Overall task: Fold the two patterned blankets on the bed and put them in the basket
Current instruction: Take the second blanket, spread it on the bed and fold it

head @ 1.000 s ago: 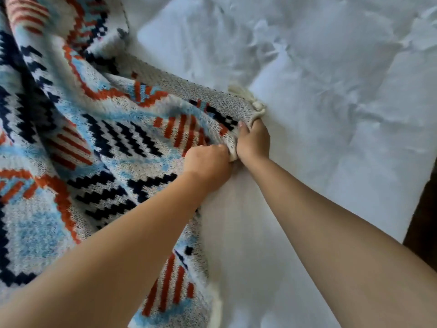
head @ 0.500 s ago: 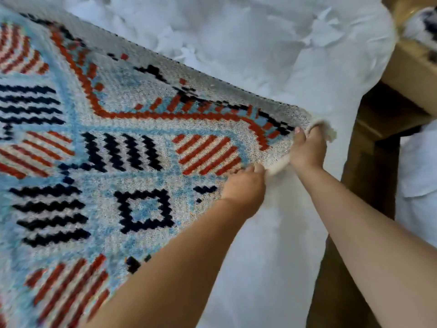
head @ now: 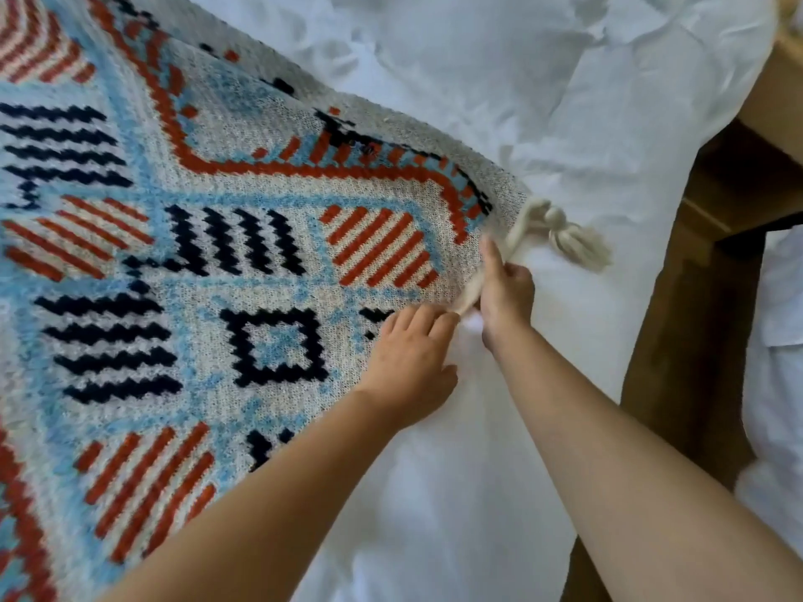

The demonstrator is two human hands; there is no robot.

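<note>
1. One view is on file, the head camera, and all findings below come from it.
2. Task item: one patterned blanket (head: pixel 226 271) lies spread over the white bed (head: pixel 543 427). Its right corner is lifted off the bedding, and a knotted cream tassel (head: pixel 569 239) trails from that corner. We see neither the second blanket nor the basket.
3. Right grip (head: pixel 506 293): narrow, with the fingers curled and the thumb up. It pinches a cream strand at the blanket's near edge, just below the tasselled corner.
4. Left grip (head: pixel 410 354): wide, lying flat on the blanket just beside the right one. The fingers are nearly straight and their tips touch the same edge. We see nothing held in it.
5. Surroundings: a wooden frame (head: pixel 686 323) stands beside the bed on the right. There is pale cloth beyond it that we cannot identify.
6. Step in hand, in our judgement: the corner is being secured to begin folding this blanket. We see no finished fold, so the task looks early.
7. Next move, in our judgement: the left grip should take the woven edge well apart from the right, so the edge draws taut. Both can then carry it across to the opposite side.
8. Risk noted: a hold on the strand alone may slip or stretch the loose knit.
</note>
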